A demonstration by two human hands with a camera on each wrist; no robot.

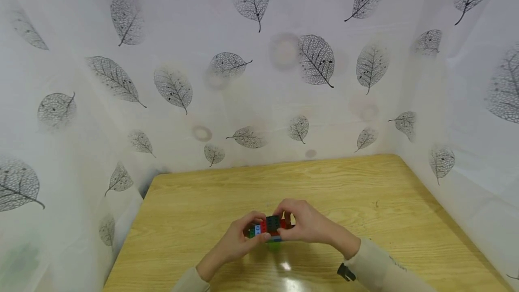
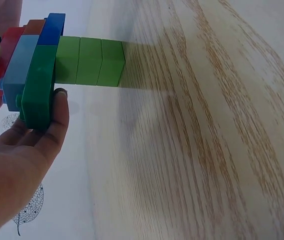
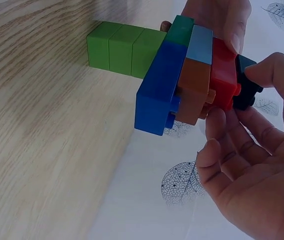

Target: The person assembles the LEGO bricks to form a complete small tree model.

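A stack of toy building bricks stands upright on the table, with a column of light green bricks (image 3: 127, 49) at its foot. Wider layers spread above it: a blue brick (image 3: 160, 90) beside a dark green brick (image 2: 38, 87), a brown brick (image 3: 194, 90) beside a grey-blue brick (image 2: 21, 67), then a red brick (image 3: 224, 75). On top sits a black brick (image 3: 245, 82). My left hand (image 1: 235, 237) grips the upper layers from the left, fingers around the dark green end. From the right, my right hand (image 1: 304, 222) pinches the black brick between thumb and fingers.
The wood-grain table (image 1: 194, 202) extends around the stack. White sheeting with a leaf print (image 1: 259, 102) hangs along the back and both sides. A small black device (image 1: 346, 272) shows at the right sleeve.
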